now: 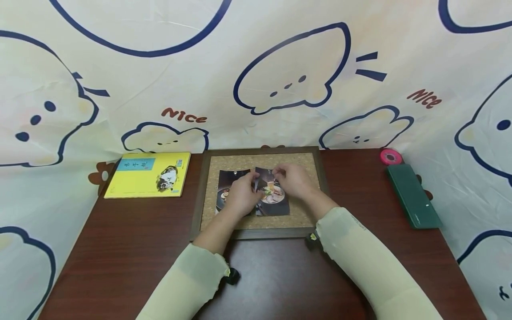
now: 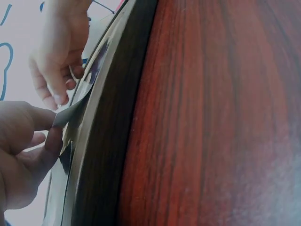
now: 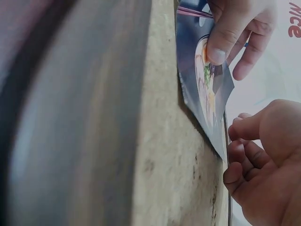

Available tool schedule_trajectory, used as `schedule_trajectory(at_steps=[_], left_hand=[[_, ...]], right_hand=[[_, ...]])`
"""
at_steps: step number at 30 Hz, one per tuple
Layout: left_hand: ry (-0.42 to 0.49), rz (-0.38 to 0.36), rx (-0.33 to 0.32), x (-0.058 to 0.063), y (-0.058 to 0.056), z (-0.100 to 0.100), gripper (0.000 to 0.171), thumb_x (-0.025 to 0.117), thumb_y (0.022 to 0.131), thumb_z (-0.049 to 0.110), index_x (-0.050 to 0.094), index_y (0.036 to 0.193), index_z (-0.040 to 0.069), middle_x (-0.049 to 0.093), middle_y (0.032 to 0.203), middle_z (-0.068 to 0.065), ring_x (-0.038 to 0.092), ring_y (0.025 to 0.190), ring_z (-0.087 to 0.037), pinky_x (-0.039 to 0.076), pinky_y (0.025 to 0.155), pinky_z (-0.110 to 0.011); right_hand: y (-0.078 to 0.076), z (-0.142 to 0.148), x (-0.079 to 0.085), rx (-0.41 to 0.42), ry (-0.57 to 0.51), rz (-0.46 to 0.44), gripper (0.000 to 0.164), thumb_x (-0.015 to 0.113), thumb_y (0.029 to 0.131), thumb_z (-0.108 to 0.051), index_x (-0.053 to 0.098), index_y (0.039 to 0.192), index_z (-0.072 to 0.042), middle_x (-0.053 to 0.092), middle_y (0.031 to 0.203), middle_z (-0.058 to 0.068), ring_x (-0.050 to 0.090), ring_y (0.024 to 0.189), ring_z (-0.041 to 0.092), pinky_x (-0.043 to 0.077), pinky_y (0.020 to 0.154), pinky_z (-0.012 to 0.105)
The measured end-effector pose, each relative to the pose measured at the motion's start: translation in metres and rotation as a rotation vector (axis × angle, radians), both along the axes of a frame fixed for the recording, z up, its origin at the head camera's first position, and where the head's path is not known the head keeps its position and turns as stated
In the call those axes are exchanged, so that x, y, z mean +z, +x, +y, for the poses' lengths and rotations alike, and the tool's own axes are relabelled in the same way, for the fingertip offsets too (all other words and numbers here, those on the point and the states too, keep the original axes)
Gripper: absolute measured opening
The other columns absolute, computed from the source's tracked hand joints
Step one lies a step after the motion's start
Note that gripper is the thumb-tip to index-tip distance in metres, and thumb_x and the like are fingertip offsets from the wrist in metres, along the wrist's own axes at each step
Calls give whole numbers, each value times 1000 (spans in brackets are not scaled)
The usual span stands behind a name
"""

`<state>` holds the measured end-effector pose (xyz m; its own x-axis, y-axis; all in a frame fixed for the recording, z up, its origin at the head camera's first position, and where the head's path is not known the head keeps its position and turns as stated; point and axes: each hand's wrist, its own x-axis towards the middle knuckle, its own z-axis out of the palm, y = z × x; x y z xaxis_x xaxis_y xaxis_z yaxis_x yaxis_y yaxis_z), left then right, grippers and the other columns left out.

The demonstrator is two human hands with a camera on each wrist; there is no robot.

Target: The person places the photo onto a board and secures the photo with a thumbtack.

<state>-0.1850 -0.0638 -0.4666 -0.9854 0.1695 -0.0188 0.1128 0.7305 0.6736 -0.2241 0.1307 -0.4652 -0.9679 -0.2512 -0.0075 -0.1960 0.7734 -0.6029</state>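
Observation:
My left hand (image 1: 242,195) pinches the left edge of a photo of a food bowl (image 1: 274,200), its thumb (image 3: 217,54) lying on the printed face. In the right wrist view this photo is bent and partly lifted off the corkboard (image 1: 304,218). By the photo's upper right part is my right hand (image 1: 295,180), fingers curled and thumb close to the index finger; whether something small sits between them cannot be made out. A second dark food photo (image 1: 224,180) lies on the cork at the left, partly covered by my left hand. A small pale dot shows near its top.
The corkboard has a brown frame (image 1: 260,233) and lies flat on the dark red wooden table (image 1: 132,249). A yellow book (image 1: 136,182) is at the back left. At the right are a green case (image 1: 414,195) and a pink round roll (image 1: 390,156). Patterned cloth (image 1: 280,129) hangs behind.

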Motion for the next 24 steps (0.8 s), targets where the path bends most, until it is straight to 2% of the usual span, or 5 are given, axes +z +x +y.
schedule_trajectory(at_steps=[3, 8, 14, 20, 24], left_hand=[[-54, 10, 2, -1, 0, 1, 57, 83, 87, 19, 63, 139, 6, 69, 109, -8, 62, 79, -17, 54, 75, -37], [-110, 18, 6, -5, 1, 2, 57, 83, 88, 26, 65, 138, 6, 67, 119, -12, 62, 92, -23, 53, 86, -41], [-102, 30, -7, -10, 1, 2, 53, 82, 89, 26, 67, 135, 4, 65, 126, -16, 62, 104, -27, 52, 92, -43], [-53, -1, 9, -12, 2, 1, 54, 82, 89, 26, 65, 137, 4, 56, 131, -16, 60, 92, -24, 52, 81, -39], [-42, -13, 16, -13, 1, -1, 55, 83, 89, 27, 66, 137, 5, 55, 130, -15, 58, 91, -22, 50, 80, -38]], right_hand=[[-5, -4, 1, 6, 6, -15, 18, 62, 103, -17, 76, 113, -13, 75, 106, 4, 67, 87, 18, 54, 75, 36], [-12, -7, 1, 15, 10, -36, 15, 65, 102, -16, 77, 110, -13, 75, 106, 5, 67, 93, 20, 54, 82, 39], [-20, -10, -2, 33, 61, -54, 16, 64, 103, -18, 77, 110, -13, 75, 106, 4, 67, 94, 21, 54, 86, 40], [-24, -14, 1, 50, 100, -104, 17, 62, 104, -20, 76, 112, -13, 74, 105, 4, 67, 94, 21, 54, 86, 40], [-26, -16, 4, 69, 118, -107, 16, 63, 104, -19, 76, 111, -12, 74, 103, 4, 66, 95, 22, 54, 89, 40]])
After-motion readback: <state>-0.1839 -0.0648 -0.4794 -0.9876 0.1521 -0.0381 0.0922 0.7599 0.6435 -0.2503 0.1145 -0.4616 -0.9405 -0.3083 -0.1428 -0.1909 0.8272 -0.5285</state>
